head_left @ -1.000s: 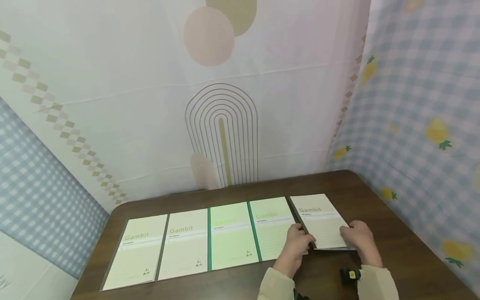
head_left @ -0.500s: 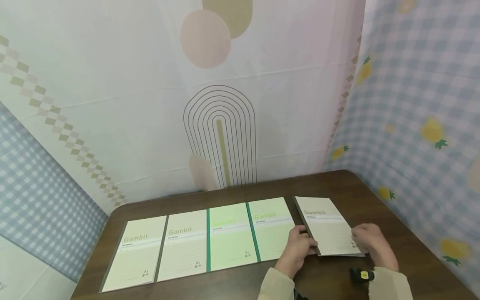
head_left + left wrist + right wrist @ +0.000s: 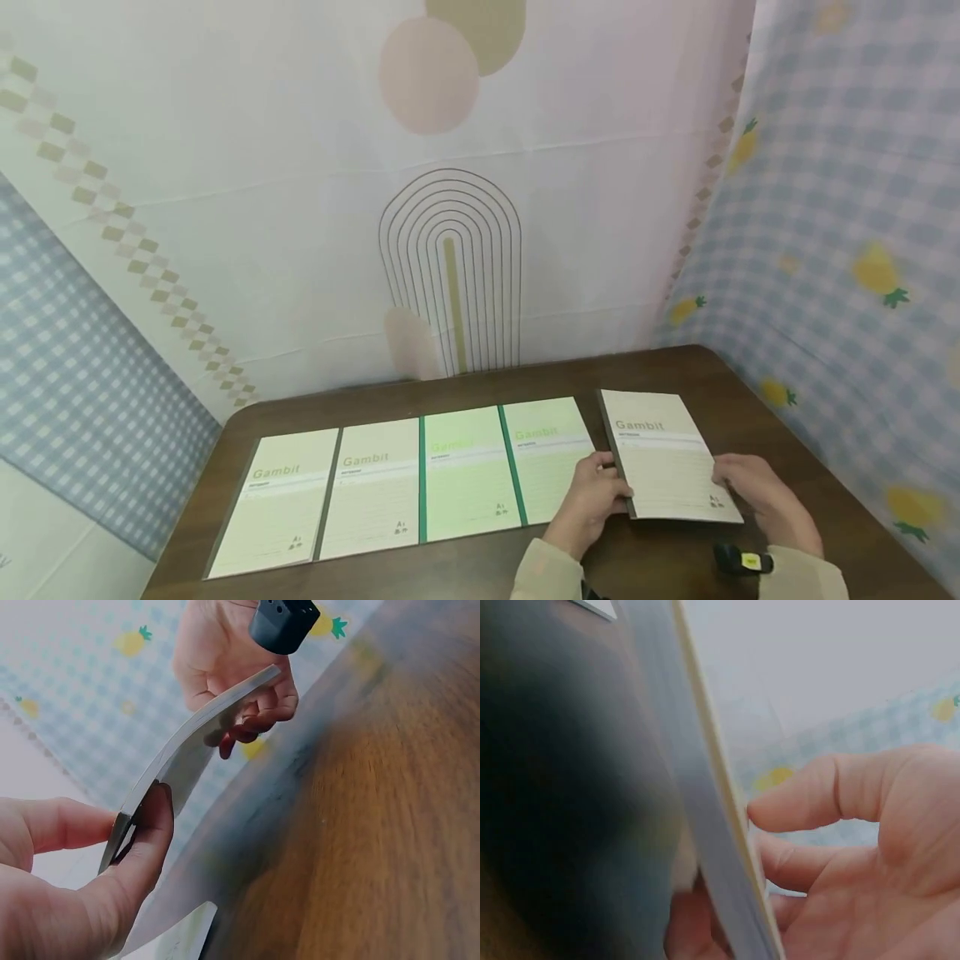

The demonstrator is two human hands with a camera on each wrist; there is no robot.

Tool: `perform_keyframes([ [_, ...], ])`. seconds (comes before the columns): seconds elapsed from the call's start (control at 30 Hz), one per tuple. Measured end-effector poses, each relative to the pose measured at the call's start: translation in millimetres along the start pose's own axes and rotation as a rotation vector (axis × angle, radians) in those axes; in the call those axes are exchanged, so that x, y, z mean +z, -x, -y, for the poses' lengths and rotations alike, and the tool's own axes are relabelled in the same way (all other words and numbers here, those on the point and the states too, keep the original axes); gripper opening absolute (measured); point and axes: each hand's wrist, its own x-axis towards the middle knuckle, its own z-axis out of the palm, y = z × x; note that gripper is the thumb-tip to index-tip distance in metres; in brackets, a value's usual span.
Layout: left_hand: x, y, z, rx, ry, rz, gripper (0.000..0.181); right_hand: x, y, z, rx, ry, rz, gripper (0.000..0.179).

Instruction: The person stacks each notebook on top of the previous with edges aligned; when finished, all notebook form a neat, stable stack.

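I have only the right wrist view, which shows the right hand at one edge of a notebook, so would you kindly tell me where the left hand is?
Observer: The left hand pinches the opposite edge of the held notebook, at its dark spine.
Operator: Thank you; what is printed on the front?
Observer: The head view shows the word Gambit across its upper part.
Operator: And what lies over on the left hand's side, if I may ask?
Observer: On the table lies a row of four more: two dark-spined notebooks farthest left, then two green-spined notebooks.
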Motion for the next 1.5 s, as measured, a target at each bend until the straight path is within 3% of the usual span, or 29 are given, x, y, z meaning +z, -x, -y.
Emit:
perform_keyframes([
  [0.13,3.3,0.4,-1.2,-0.014,0.011,0.003,0.046,-8,5.5,1,0.017,0.003,0.058,0.056],
  [0.37,3.6,-4.3,-4.8,-0.041,0.006,-0.017,0.046,-12,6.1,4,-0.076,-0.011,0.013,0.054],
  [0.57,-1.6,-5.3,-10.7,-0.028,-0.01,-0.003,0.045,-12,9.0,5,-0.12,-0.088,0.067,0.06],
  [0.77,-8.5,-4.5,-22.1,-0.03,-0.084,-0.003,0.045,-16,12.5,10,-0.184,-0.135,0.138,0.066],
  [0.93,-15.5,-3.1,-32.0,-0.008,-0.13,0.0,0.046,-12,9.0,14,-0.222,-0.193,0.187,0.065],
  [1.27,-23.4,0.1,-49.7,0.07,-0.21,-0.065,0.047,1,1.3,28,-0.243,-0.3,0.167,0.066],
  [1.5,-30.4,3.4,-57.1,0.117,-0.232,-0.062,0.047,10,4.1,34,-0.291,-0.337,0.174,0.066],
])
